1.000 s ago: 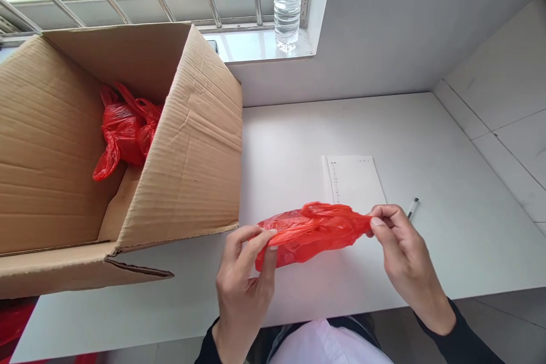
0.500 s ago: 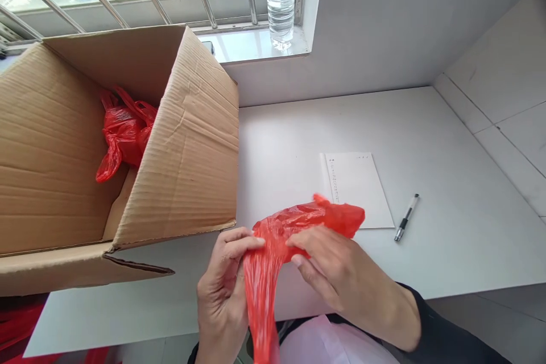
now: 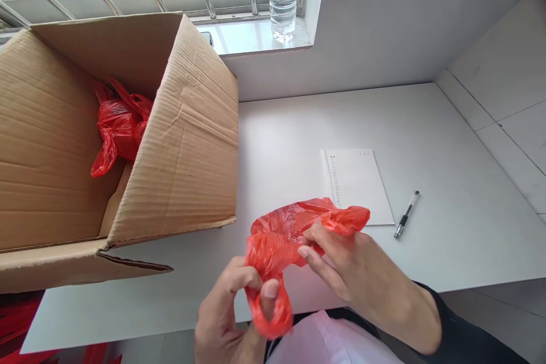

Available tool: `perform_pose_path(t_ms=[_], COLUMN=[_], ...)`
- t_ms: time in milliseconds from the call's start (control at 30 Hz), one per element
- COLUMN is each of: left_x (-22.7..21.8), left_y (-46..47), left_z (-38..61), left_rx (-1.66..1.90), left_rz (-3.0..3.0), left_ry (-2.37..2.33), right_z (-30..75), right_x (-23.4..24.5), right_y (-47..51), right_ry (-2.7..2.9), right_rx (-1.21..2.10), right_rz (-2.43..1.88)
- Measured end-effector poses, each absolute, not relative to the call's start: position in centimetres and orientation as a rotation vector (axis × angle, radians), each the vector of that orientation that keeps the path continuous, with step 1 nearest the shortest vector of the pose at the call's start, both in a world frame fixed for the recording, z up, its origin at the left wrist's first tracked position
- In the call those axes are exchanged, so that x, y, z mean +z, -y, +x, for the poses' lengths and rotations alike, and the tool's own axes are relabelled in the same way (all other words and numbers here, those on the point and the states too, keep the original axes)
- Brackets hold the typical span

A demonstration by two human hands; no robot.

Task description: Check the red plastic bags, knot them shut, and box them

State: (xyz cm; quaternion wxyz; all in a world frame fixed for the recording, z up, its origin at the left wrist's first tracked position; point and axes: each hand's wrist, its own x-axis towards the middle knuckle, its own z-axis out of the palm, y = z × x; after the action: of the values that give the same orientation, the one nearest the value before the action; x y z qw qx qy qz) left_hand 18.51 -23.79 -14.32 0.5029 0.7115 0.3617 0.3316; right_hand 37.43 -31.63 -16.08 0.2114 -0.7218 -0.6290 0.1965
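A thin red plastic bag (image 3: 294, 222) is stretched between my two hands above the table's front part. My left hand (image 3: 232, 310) is closed on its lower left end, where the plastic bends into a loop around the thumb. On the other side, my right hand (image 3: 341, 264) pinches the bag near its right part with thumb and fingers. Inside the open cardboard box (image 3: 183, 142) at the left lies another red plastic bag (image 3: 121, 125), bunched up, its right side hidden by the box wall.
A white booklet (image 3: 360, 182) lies on the white table (image 3: 281, 136) behind my right hand, with a pen (image 3: 407, 215) to its right. A water bottle (image 3: 283, 0) stands on the windowsill by the metal bars. Red material (image 3: 19, 324) shows below the table at lower left.
The bag's hanging lower end has been drawn up into a loop around my left thumb. My right hand has shifted slightly right and down along the bag. The view has tilted a little.
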Motion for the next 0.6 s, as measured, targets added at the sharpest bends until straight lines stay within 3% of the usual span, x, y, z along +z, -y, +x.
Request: perform_pose_path(t_ms=[100,367,600], left_x=[-13.7,-13.1,-11.2], left_y=[24.2,22.9,22.8], left_z=[19.0,18.5,19.5], left_rx=[0.878,0.691,0.554], left_rz=[1.403,1.298,1.201], left_ry=[-1.121,-1.141,-1.358], right_z=[38.2,39.5,40.2], right_x=[-15.6,-13.4,-12.4], right_y=[31.9,31.4,30.1], right_ry=[1.848,1.915,1.658], right_rx=[0.474,0.48,0.166], right_rz=[-2.072,-1.929,-1.941])
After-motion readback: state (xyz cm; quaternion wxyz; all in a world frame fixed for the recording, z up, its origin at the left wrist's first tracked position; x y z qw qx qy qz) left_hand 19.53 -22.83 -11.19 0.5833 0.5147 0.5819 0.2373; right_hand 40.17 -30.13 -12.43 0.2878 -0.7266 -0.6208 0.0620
